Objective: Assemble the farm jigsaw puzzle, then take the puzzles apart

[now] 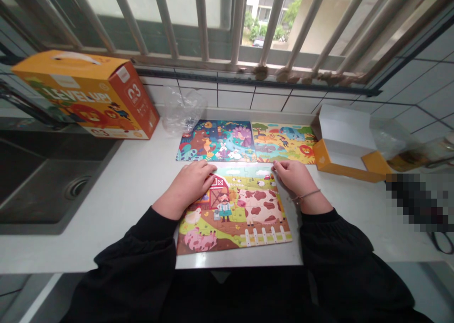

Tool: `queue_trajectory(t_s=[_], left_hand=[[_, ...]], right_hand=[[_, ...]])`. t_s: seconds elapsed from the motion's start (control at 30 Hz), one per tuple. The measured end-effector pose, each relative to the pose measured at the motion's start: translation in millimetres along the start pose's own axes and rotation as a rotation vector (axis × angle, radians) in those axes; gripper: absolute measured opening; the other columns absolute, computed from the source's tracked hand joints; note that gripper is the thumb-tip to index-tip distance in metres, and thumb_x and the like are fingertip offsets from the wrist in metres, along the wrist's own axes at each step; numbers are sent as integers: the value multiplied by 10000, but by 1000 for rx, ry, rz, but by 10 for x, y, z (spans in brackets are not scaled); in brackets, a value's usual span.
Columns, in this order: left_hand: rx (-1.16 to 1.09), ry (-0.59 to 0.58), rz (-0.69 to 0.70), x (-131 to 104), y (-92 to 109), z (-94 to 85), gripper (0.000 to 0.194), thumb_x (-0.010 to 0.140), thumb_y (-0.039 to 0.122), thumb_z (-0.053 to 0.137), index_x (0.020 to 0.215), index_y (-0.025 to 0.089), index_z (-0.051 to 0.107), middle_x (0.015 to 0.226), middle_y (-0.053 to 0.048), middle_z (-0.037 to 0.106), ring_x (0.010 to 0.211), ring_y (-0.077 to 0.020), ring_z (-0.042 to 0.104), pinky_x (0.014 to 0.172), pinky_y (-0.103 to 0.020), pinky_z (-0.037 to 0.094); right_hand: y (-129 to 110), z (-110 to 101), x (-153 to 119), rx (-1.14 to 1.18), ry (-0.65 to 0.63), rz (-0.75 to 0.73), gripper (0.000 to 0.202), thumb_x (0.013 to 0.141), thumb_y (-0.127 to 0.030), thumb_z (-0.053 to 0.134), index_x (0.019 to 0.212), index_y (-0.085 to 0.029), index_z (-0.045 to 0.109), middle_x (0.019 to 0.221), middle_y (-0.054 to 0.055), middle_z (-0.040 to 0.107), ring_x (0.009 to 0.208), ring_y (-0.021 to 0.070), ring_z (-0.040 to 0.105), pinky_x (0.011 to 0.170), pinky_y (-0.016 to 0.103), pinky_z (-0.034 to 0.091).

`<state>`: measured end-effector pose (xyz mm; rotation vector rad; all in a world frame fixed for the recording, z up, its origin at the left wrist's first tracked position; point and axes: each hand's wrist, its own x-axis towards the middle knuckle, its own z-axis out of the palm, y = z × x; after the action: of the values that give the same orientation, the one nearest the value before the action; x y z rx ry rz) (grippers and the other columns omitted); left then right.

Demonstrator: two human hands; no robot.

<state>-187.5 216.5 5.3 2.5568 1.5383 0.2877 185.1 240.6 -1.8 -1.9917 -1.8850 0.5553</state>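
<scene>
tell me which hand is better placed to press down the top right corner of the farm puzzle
Right, probably. The right hand already rests at the top right corner of the farm puzzle, while the left hand lies over its upper left edge by the red barn.

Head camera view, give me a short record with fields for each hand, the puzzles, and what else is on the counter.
left hand: left hand rests palm down on the farm puzzle, over its upper left corner
right hand: right hand rests on that puzzle's upper right corner
other puzzles: blue jungle puzzle and yellow savanna puzzle, side by side just beyond it
left of counter: orange puzzle box, sink
right of counter: open small box
near wall: clear plastic bag
surface: white counter
</scene>
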Motion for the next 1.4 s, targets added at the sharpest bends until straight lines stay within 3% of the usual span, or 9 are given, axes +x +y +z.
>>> queue_trajectory(t_s=[0.6, 0.9, 1.2, 1.4], left_hand=[[75, -61, -83, 33, 128, -64, 307, 1132, 320, 565, 1347, 201, 748, 1256, -147, 759, 1187, -324, 710, 1041, -446, 547], [57, -82, -103, 42, 76, -12, 402, 1071, 120, 534, 1388, 215, 763, 1283, -140, 772, 1175, -313, 714, 1015, -436, 553], [11, -58, -82, 11, 88, -7, 370, 1160, 283, 494, 1412, 175, 742, 1289, -152, 752, 1165, -290, 728, 1056, -400, 562], [0, -52, -47, -14, 39, 8, 419, 1158, 316, 489, 1465, 163, 729, 1316, -164, 746, 1207, -312, 713, 1091, -447, 566]], right_hand=[[31, 23, -4, -6, 24, -31, 537, 1054, -538, 488, 860, -192, 850, 624, 60, 688, 696, 236, 664, 659, 345, 351], [26, 18, -8, -3, 22, -24, 527, 1055, -542, 496, 840, -201, 835, 639, 62, 708, 695, 236, 671, 658, 347, 355], [-23, -5, -22, -8, 31, -20, 479, 1044, -498, 517, 774, -203, 781, 658, 70, 706, 713, 238, 671, 675, 344, 369], [13, 1, -14, -5, 22, -43, 500, 1047, -526, 498, 724, -216, 722, 644, 57, 683, 673, 226, 628, 650, 358, 335]])
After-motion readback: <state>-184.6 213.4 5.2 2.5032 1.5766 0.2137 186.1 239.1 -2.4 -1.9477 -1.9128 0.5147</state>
